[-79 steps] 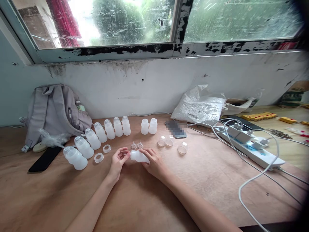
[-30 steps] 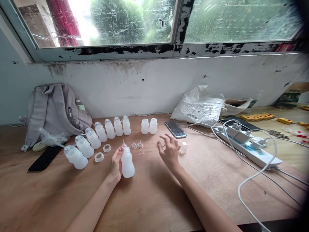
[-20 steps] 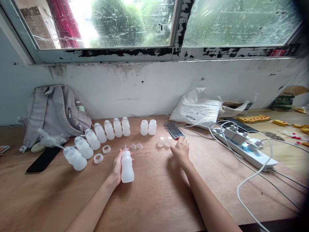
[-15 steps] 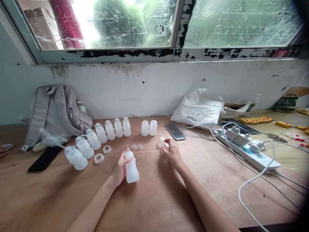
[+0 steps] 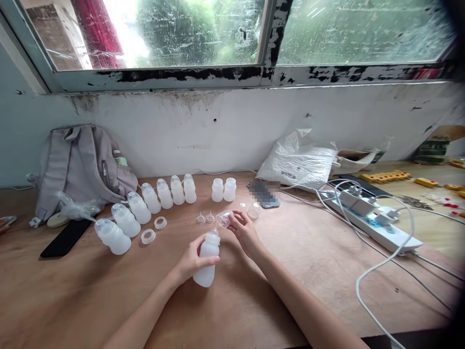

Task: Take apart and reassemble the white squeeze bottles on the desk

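Observation:
My left hand (image 5: 191,261) grips a white translucent baby bottle (image 5: 207,259) with a teat on top, tilted slightly right above the wooden table (image 5: 236,300). My right hand (image 5: 244,231) holds a clear dome cap (image 5: 224,219) just above and right of the bottle's teat. A curved row of several capped bottles (image 5: 145,206) stands to the left. Two short open bottles (image 5: 224,189) stand behind. Two loose teats (image 5: 205,218) and two white rings (image 5: 154,230) lie between them.
A grey backpack (image 5: 82,167) leans on the wall at left, a black phone (image 5: 61,238) beside it. Another phone (image 5: 265,194), more clear caps (image 5: 252,212), a white plastic bag (image 5: 301,162) and a power strip (image 5: 378,220) with white cables lie to the right.
My right hand reached to the caps near the phone, picked one up and brought it back over the bottle. My left hand drew the bottle nearer and tilted it.

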Demonstrator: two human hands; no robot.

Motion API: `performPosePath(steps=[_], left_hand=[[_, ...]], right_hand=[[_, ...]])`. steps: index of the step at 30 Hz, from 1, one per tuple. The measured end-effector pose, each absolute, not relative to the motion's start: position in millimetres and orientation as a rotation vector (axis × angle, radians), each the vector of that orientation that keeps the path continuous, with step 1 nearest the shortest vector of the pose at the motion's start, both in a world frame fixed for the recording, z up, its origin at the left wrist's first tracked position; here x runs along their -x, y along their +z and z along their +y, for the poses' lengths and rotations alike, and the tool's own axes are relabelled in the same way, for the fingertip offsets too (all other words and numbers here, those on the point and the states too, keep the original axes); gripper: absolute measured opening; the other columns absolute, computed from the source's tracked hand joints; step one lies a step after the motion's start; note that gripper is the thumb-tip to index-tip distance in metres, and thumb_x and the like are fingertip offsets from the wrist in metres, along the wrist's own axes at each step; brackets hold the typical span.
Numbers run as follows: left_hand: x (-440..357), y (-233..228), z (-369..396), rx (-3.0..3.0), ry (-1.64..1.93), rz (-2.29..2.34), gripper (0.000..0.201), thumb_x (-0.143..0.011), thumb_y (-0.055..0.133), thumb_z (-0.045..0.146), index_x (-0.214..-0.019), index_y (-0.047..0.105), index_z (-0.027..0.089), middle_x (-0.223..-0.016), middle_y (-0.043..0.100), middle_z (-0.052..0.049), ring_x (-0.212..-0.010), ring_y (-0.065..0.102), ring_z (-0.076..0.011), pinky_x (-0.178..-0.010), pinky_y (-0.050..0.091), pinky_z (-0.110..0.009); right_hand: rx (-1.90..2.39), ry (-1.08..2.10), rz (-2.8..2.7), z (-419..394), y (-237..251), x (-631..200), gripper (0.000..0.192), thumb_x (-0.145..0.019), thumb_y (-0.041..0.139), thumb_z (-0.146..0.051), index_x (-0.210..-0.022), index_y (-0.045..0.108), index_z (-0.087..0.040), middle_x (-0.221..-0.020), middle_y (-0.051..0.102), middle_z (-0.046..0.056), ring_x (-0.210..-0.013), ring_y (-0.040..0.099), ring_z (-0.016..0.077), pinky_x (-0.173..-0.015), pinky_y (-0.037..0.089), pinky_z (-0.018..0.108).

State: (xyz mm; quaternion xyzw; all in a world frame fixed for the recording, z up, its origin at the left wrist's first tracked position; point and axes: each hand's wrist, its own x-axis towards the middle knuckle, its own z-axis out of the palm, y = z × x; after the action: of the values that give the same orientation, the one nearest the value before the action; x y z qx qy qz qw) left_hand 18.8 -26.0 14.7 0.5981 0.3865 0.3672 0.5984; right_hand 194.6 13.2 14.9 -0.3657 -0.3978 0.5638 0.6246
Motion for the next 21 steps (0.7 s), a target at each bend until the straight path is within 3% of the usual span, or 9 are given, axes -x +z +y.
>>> performPosePath(steps=[3, 8, 14, 21], left_hand=[[-20.7, 12.1, -27.9, -1.357, 0.77, 0.863, 0.06, -0.057, 0.072, 0.025, -0.11, 0.044, 0.018, -0.074, 0.053, 0.003, -0.068, 0.048, -0.0112, -0.06, 0.038, -0.021], [-21.4, 12.9, -27.9, -1.335, 0.787, 0.908, 0.048, -0.056, 0.072, 0.028, -0.096, 0.048, 0.017, -0.072, 0.053, 0.002, -0.067, 0.049, -0.011, -0.058, 0.038, -0.021], [-23.2, 10.6, -26.3, -1.297, 0.879, 0.943, 0.049, -0.065, 0.065, 0.034, -0.108, 0.047, 0.017, -0.081, 0.056, -0.002, -0.073, 0.051, -0.0138, -0.062, 0.039, -0.023], [-23.4, 8.2, -28.7, -1.364, 0.883, 1.007, 0.027, -0.064, 0.065, 0.034, -0.078, 0.057, 0.012, -0.067, 0.051, 0.0, -0.064, 0.045, -0.0114, -0.057, 0.034, -0.021]], right_hand=[[0.845, 1.319, -0.913, 10.4, 16.0, -191.9, 0.025, -0.067, 0.066, -0.033, -0.084, 0.053, -0.021, -0.081, 0.06, 0.001, -0.073, 0.055, 0.0139, -0.069, 0.045, 0.03], [0.849, 1.369, -0.967, 4.5, 18.7, -187.6, 0.026, -0.065, 0.067, -0.033, -0.086, 0.055, -0.022, -0.078, 0.061, 0.001, -0.071, 0.055, 0.0148, -0.066, 0.044, 0.029], [0.803, 1.411, -1.002, 0.1, 19.7, -183.3, 0.024, -0.066, 0.067, -0.031, -0.087, 0.056, -0.023, -0.078, 0.061, 0.001, -0.073, 0.054, 0.0154, -0.068, 0.042, 0.029], [0.791, 1.465, -1.039, -1.6, 16.7, -182.3, 0.025, -0.068, 0.066, -0.031, -0.09, 0.058, -0.022, -0.081, 0.063, 0.002, -0.078, 0.056, 0.0171, -0.071, 0.041, 0.031]])
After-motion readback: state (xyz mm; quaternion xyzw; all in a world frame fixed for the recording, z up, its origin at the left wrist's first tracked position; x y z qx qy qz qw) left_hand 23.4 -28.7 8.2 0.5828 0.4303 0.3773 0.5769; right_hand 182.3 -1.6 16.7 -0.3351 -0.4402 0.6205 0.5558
